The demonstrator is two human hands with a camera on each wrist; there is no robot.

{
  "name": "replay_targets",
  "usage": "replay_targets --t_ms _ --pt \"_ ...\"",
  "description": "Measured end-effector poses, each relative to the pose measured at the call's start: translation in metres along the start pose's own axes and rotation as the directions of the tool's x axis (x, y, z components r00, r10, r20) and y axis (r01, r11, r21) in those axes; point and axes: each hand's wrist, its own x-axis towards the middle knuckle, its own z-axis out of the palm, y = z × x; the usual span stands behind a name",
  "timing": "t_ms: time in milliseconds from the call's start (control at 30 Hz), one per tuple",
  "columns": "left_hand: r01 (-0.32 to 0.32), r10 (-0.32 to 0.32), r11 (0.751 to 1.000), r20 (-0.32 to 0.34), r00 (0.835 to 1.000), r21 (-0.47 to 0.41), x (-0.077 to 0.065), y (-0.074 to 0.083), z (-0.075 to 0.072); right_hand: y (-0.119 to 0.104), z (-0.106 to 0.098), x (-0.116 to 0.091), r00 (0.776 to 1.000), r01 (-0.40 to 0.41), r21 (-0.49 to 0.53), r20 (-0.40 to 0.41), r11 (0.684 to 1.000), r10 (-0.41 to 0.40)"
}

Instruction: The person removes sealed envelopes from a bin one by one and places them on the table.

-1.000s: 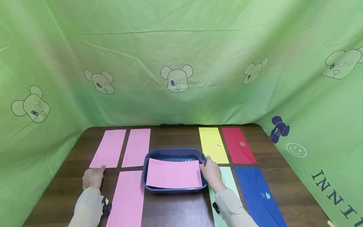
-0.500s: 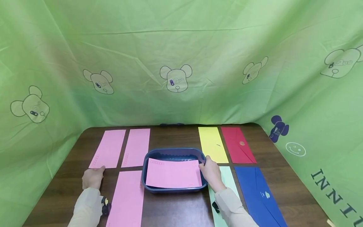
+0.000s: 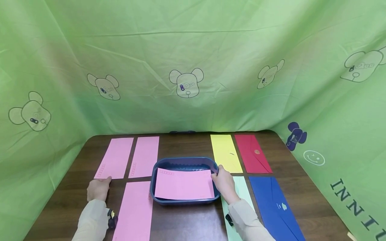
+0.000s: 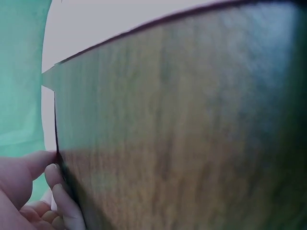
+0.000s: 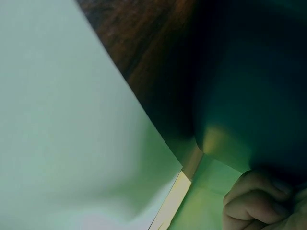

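My left hand is at the near edge of a pink envelope lying at the table's far left. In the left wrist view, the thumb and curled fingers meet at that paper edge in a pinch. With my right hand I grip the right rim of a dark blue plastic basket. Inside it, another pink envelope lies crosswise, its right end close to my thumb. In the right wrist view, my curled fingers lie against the dark basket wall.
Two more pink envelopes lie at left, one farther back and one nearer. On the right are yellow, red, light green and blue envelopes. Green cloth surrounds the brown table.
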Motion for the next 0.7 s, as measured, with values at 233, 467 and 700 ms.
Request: replay_targets --t_ms 233,467,700 --pt "-0.015 0.015 1.0 -0.014 1.0 0.012 -0.0001 -0.0016 -0.0005 -0.0007 0.0008 0.0004 1.0 -0.02 0.013 0.009 1.0 0.02" --pt "-0.021 0.022 1.0 -0.019 1.0 0.016 -0.0018 -0.0003 -0.0004 -0.0002 0.0008 0.0006 1.0 -0.017 0.005 0.011 1.0 0.017" --pt "-0.022 0.023 0.999 -0.019 1.0 0.029 -0.0007 0.0 -0.0001 0.0 0.0004 0.0004 1.0 -0.012 -0.004 0.0 1.0 0.012"
